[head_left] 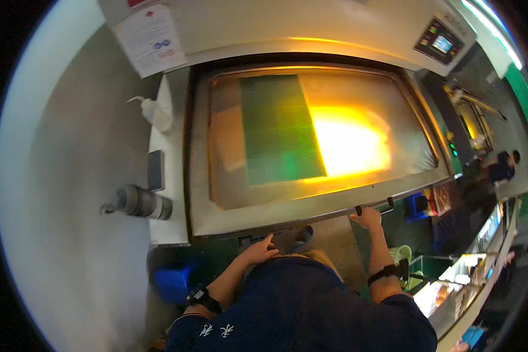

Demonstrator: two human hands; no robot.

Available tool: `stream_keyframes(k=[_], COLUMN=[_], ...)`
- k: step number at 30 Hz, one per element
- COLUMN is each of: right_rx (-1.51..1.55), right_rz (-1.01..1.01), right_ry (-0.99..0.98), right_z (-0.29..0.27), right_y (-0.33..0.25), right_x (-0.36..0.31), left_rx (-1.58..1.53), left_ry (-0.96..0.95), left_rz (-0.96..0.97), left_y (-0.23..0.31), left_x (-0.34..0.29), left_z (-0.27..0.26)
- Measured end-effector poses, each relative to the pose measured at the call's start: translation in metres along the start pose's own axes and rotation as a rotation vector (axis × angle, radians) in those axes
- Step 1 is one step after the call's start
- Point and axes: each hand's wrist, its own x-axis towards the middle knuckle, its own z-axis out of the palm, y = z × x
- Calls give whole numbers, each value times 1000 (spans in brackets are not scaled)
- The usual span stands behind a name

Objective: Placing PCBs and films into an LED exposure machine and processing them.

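My right hand (368, 217) is closed at the left end of a dark bar handle (391, 205) on the front of a metal-framed machine bed (258, 215). My left hand (259, 251) hangs just before the bed's front edge, index finger stretched out and nothing visible in it. Under a clear, shiny cover on the bed lies a dark green rectangular sheet (278, 126). Bright yellow-white light glows through the surface right of this sheet. Black bands are strapped on both my forearms.
On a white side ledge left of the bed are a white squeeze bottle (157, 114), a dark phone-like slab (156, 170) and a dark drinking bottle (139, 202). A control panel (440, 42) is at upper right. Blue bins (173, 284) stand low down; another person (503, 166) is far right.
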Motion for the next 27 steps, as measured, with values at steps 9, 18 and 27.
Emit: stream_keyframes(k=[9, 18, 27], right_rx=[111, 218, 490], right_rz=[-166, -821, -398], right_ry=[852, 331, 650], right_z=[-172, -38, 19], right_y=[-14, -122, -46], right_x=[-112, 12, 198], left_rx=[-434, -722, -906], left_ry=[312, 622, 650], left_rz=[659, 1221, 1335], left_y=[166, 248, 306], left_x=[-30, -38, -61], left_z=[-31, -63, -91])
